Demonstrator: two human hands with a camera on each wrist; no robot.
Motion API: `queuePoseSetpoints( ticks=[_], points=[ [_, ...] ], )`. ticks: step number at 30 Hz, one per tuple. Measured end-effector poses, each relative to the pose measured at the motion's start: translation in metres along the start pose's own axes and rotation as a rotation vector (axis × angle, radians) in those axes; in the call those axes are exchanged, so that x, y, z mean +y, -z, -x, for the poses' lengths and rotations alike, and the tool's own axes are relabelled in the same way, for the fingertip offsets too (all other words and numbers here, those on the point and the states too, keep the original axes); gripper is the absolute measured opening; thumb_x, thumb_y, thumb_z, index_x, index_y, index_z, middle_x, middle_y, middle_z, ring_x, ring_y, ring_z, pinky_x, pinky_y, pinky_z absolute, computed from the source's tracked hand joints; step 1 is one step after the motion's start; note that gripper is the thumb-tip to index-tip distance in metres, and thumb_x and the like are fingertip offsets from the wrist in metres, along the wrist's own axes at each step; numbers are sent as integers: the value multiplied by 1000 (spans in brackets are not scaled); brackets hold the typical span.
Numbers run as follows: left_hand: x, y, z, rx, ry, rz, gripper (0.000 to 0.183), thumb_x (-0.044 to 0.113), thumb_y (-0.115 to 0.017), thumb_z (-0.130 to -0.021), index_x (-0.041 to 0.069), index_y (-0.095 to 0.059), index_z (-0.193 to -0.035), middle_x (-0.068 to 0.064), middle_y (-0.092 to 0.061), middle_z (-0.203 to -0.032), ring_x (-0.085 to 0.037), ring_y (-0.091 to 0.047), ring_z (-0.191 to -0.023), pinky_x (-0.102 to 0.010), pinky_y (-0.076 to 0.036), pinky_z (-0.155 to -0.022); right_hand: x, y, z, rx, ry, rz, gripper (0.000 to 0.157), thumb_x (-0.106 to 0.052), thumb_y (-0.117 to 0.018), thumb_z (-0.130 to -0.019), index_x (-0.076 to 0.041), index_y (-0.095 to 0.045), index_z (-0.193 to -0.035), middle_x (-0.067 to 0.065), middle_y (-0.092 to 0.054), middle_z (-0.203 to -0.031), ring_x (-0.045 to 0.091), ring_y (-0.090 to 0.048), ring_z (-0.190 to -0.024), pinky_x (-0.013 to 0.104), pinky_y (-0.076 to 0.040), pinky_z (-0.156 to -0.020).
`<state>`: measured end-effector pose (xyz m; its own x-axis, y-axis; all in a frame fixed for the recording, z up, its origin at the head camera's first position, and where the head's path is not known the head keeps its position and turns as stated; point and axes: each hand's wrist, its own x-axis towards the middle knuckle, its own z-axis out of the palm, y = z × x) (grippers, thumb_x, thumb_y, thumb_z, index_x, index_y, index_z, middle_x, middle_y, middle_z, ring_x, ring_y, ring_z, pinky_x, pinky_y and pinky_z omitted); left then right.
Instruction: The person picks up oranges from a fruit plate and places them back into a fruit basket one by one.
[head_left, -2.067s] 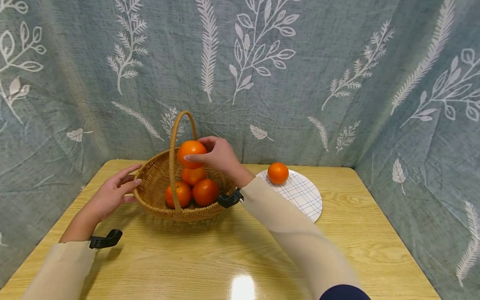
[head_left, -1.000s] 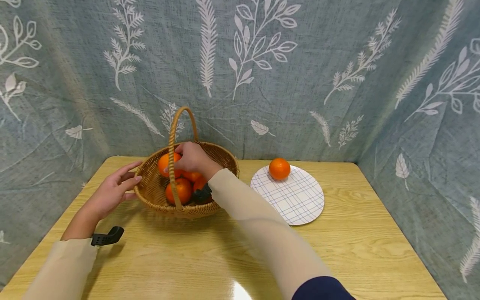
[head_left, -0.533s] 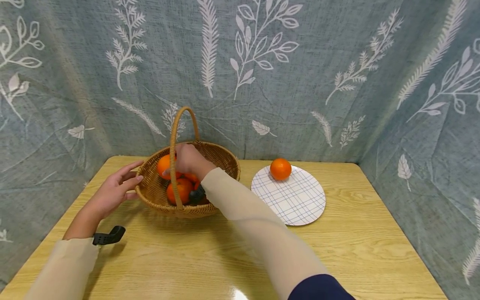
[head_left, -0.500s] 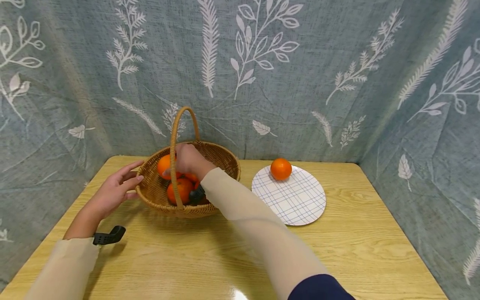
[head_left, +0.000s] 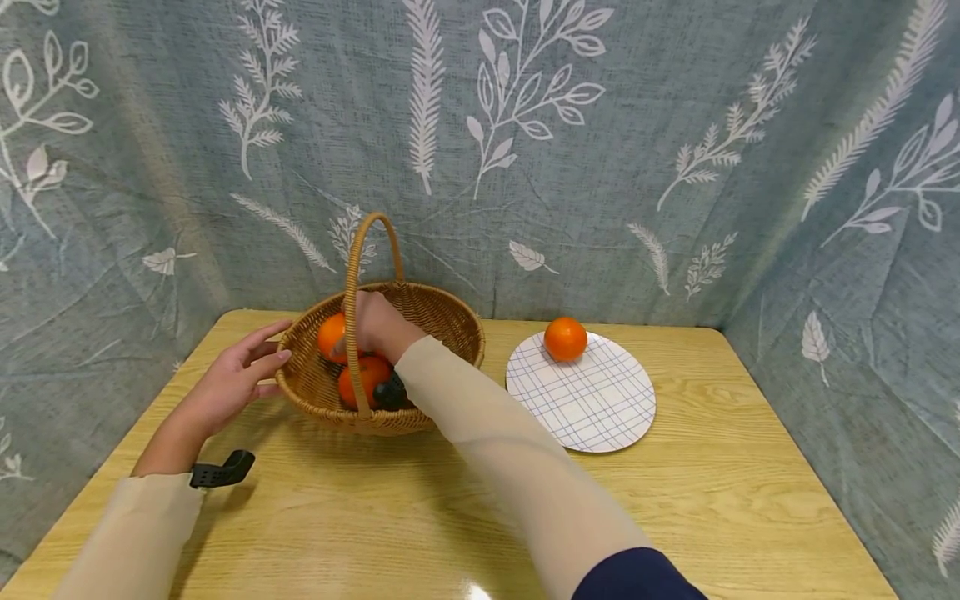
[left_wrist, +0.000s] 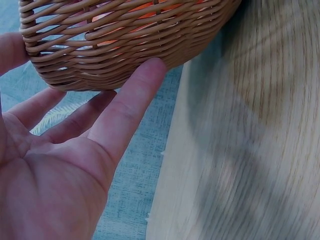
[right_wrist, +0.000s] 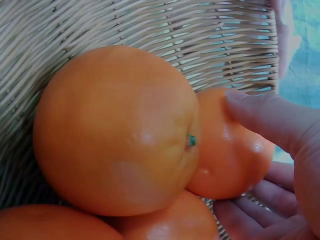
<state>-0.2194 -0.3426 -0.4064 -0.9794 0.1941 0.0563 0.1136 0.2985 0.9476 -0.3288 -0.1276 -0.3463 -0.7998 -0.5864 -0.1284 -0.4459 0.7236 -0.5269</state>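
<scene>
A wicker basket [head_left: 322,412] with a tall arched handle holds several oranges. Deep in its left side, my right hand [head_left: 378,321] holds an orange [head_left: 330,335]; the right wrist view shows the thumb on top and other fingers around the lower side. Beside it lies a bigger-looking orange [right_wrist: 115,130] with a green stem spot. Others are partly hidden by my right hand and wrist. My left hand [head_left: 232,379] touches the basket's left rim from outside, fingers mostly straight. In the left wrist view, a fingertip meets the woven wall [left_wrist: 125,65].
To the right, a round white plate [head_left: 592,408] with a blue grid bears one orange [head_left: 566,339] near its back edge. The wooden table [head_left: 337,517] is bounded by a patterned grey-blue curtain [head_left: 465,233]. The basket's handle [head_left: 352,333] arches beside my right hand.
My right hand has lowered the orange from above the basket into its left side. During the last half second it has barely moved. The left hand has stayed at the rim.
</scene>
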Motion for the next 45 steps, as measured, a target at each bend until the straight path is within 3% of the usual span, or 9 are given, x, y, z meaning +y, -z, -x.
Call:
queuePoseSetpoints(
  ticks=[2,5,9,11,14,21,30,39,45],
  points=[
    [0,-1,0,-1,-1,3,64,27,-44,-112,11,-14,-166,-31,-30,-151,6,-61,-107,-22,-60,-83,1,2,0,-16,-2,27,36,-32,-88,-83,-13,-59,-73,-2,-43,-65,13,-40,-61,24,-38,-57],
    [0,0,0,-5,6,4,65,28,-44,-112,12,-13,-166,-31,-29,-152,6,-61,-107,-23,-60,-83,4,8,2,-11,-1,72,38,-36,-87,-83,-14,-57,-75,-3,-45,-67,13,-42,-61,23,-38,-56],
    [-1,1,-1,1,19,-8,65,30,-44,-112,14,-13,-167,-30,-28,-153,7,-61,-106,-23,-60,-83,8,16,8,29,23,76,38,-35,-86,-85,-15,-69,-113,-3,-68,-106,13,-62,-90,22,-49,-72],
    [-1,2,-1,2,18,-13,65,30,-44,-112,14,-14,-166,-31,-28,-153,7,-61,-106,-23,-60,-83,11,22,13,24,21,19,51,-30,-84,-88,-15,-65,-133,-2,-66,-129,15,-63,-111,23,-53,-84],
    [-2,2,-2,-5,14,-15,65,30,-45,-112,14,-13,-166,-32,-28,-153,7,-61,-105,-23,-60,-83,17,31,22,20,26,-55,62,-28,-82,-90,-16,-58,-145,-2,-58,-147,17,-57,-130,27,-53,-99],
    [-1,2,-1,3,-4,-29,64,30,-45,-112,13,-16,-166,-27,-32,-149,7,-62,-105,-24,-61,-83,42,51,56,92,124,-245,73,-37,-85,-86,-9,-56,-147,8,-58,-147,24,-56,-134,35,-51,-107],
    [-3,0,-1,2,-16,-20,64,30,-45,-112,14,-16,-166,-23,-34,-148,8,-61,-107,-25,-61,-83,81,62,98,243,178,-465,68,-37,-83,-87,-13,-58,-145,6,-60,-146,21,-59,-133,35,-50,-110],
    [-3,-2,-1,1,-1,-17,63,31,-44,-112,18,-16,-167,-21,-33,-149,8,-61,-108,-23,-60,-84,144,51,129,573,192,-701,63,-23,-83,-89,-4,-57,-144,11,-63,-142,30,-59,-134,40,-48,-113],
    [-2,-2,0,21,0,-30,63,32,-45,-111,19,-17,-166,-19,-34,-149,9,-60,-107,-22,-60,-83,186,45,140,732,158,-674,62,-26,-84,-88,-6,-60,-142,12,-61,-143,30,-56,-136,39,-46,-115]
  ],
)
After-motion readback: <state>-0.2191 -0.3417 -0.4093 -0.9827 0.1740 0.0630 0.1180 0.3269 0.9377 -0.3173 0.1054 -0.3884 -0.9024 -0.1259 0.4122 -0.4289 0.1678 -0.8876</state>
